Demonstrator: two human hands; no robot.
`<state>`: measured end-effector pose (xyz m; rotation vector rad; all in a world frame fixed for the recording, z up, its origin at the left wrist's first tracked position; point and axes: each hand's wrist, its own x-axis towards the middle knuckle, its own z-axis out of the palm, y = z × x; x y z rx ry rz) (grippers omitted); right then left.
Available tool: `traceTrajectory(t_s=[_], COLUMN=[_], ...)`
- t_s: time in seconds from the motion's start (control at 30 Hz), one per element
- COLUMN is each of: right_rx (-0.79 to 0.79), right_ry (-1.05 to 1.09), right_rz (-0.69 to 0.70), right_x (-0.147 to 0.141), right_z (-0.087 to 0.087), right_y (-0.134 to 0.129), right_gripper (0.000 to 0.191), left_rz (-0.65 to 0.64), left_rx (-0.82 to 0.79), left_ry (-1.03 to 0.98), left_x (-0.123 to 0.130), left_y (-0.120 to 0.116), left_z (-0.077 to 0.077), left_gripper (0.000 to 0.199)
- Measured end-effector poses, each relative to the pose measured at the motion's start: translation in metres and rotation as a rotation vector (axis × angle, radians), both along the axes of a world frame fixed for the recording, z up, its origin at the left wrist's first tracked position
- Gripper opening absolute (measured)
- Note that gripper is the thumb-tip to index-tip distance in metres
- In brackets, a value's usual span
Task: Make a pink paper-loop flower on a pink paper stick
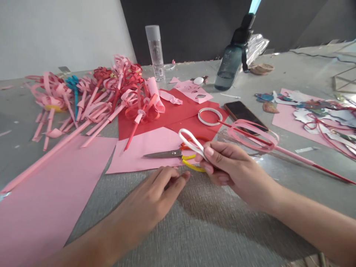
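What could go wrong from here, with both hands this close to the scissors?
The right hand is right at the handles of the scissors, so a small move could swing the blades.
The white loop is pinched between fingers; a tighter squeeze might crease it.
The loops of the pink stick overlap the phone in this view, so shifting the phone might bend them.
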<state>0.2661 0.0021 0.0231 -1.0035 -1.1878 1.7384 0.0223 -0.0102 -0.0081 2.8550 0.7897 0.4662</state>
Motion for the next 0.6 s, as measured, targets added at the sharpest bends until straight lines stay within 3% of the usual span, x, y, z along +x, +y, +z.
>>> traceTrajectory(t_s=[0.1,0.23,0.37,0.6], right_rx=[0.133,0.150,0.110,-0.021], right_ry=[-0.148,-0.236,-0.172,-0.022], right_rz=[-0.026,-0.014,0.009,0.016], right_x=[-0.0021,-0.0027,-0.0038,-0.0024], right_z=[-0.0005,0.0004,0.0002,-0.0004], right_y=[-0.0018,-0.0007,0.0007,-0.0011], right_gripper=[0.039,0.034,0.016,0.009], left_rz=[0.020,0.075,0.172,0.300], left_rx=[-0.105,-0.218,-0.344,-0.576], left_ry=[-0.079,-0.315,-0.454,-0.646], left_x=[-0.0029,-0.0025,-0.0012,0.0011], left_y=[0.0016,0.0046,0.0087,0.0098], left_z=[0.0009,0.0002,-0.0009,0.0039], left_gripper=[0.062,0.052,0.037,0.030])
